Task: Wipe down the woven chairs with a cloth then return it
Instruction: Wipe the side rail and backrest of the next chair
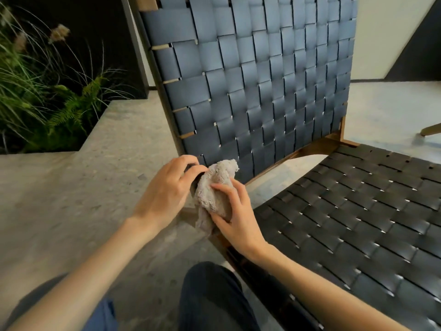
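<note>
Our left hand (167,187) and right hand (238,218) pinch the bunched grey cloth (216,187), seven o'clock of the dark woven chair (262,80). Loose folds may snag its straps.

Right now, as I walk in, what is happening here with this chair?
A person is working a crumpled grey cloth against a woven chair, at the lower corner of its backrest. The right hand holds the cloth, fingers over it and thumb beneath. The left hand, fingers curled, seems to pinch the cloth's upper edge. The cloth is in use and not yet returned. Green plants stand at the left.
</note>
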A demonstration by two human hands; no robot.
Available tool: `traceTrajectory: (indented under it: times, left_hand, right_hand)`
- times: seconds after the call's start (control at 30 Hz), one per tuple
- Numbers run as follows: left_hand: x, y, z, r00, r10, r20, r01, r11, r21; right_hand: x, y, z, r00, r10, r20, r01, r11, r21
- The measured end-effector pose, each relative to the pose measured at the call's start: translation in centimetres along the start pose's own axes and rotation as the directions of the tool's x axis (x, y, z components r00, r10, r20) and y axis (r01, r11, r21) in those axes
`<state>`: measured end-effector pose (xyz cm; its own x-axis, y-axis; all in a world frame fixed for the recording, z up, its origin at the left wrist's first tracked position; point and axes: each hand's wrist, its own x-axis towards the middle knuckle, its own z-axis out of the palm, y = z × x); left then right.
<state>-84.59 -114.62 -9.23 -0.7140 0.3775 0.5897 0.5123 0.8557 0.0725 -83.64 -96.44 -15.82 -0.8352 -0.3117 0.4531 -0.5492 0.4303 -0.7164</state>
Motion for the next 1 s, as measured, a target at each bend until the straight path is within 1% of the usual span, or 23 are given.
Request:
traceTrajectory:
  times: [0.07,0.13,0.23,0.3,0.37,0.43,0.53,0.6,0.67,0.77,0.87,1.0]
  left_hand:
    - [-0.9,-0.3,-0.1,0.997,-0.076,-0.030,0.076,0.997,-0.013]
    - [-1.6,-0.5,0.2,0.988,-0.147,-0.043,0.144,0.988,-0.054]
    - [-2.1,-0.7,0.6,0.979,-0.199,-0.039,0.193,0.974,-0.119]
    - [-2.4,-0.7,1.0,0.978,-0.208,-0.029,0.202,0.968,-0.147]
    - [-2.7,-0.9,1.3,0.977,-0.211,-0.019,0.204,0.962,-0.184]
    - [-2.8,-1.1,1.6,0.975,-0.220,-0.016,0.211,0.952,-0.224]
    - [-3.0,-1.2,2.0,0.972,-0.237,-0.003,0.226,0.932,-0.283]
    - [-3.1,-1.3,2.3,0.971,-0.238,0.027,0.234,0.917,-0.322]
    - [-3.3,-1.6,2.6,0.970,-0.240,0.047,0.241,0.907,-0.346]
    - [-3.3,-1.7,2.8,0.965,-0.254,0.060,0.257,0.895,-0.365]
    - [-3.2,-1.7,2.8,0.966,-0.252,0.062,0.258,0.900,-0.351]
    - [-3.2,-1.9,2.5,0.967,-0.244,0.078,0.255,0.886,-0.386]
  right_hand:
    - [0.4,-0.4,0.4,0.999,-0.051,0.018,0.052,0.992,-0.113]
    - [0.7,-0.6,1.0,0.998,-0.065,-0.002,0.063,0.973,-0.223]
    - [0.5,-0.9,1.5,0.995,-0.083,-0.047,0.066,0.954,-0.294]
    - [0.1,-0.7,1.3,0.996,-0.090,-0.024,0.076,0.939,-0.335]
    - [-0.6,-0.4,0.9,0.995,-0.084,0.047,0.096,0.912,-0.400]
    - [-1.6,0.0,0.6,0.991,-0.042,0.129,0.098,0.881,-0.463]
    - [-2.8,0.2,0.1,0.970,0.070,0.234,0.075,0.826,-0.559]
    - [-2.8,0.0,-0.5,0.944,0.181,0.275,0.010,0.819,-0.573]
    - [-2.3,-0.3,-1.0,0.902,0.269,0.338,-0.031,0.820,-0.571]
    - [-1.0,-1.1,-1.2,0.840,0.343,0.421,-0.015,0.790,-0.613]
    - [-0.1,-1.7,-1.2,0.782,0.418,0.463,-0.014,0.753,-0.658]
    - [-0.3,-2.4,-2.4,0.740,0.452,0.498,-0.020,0.755,-0.655]
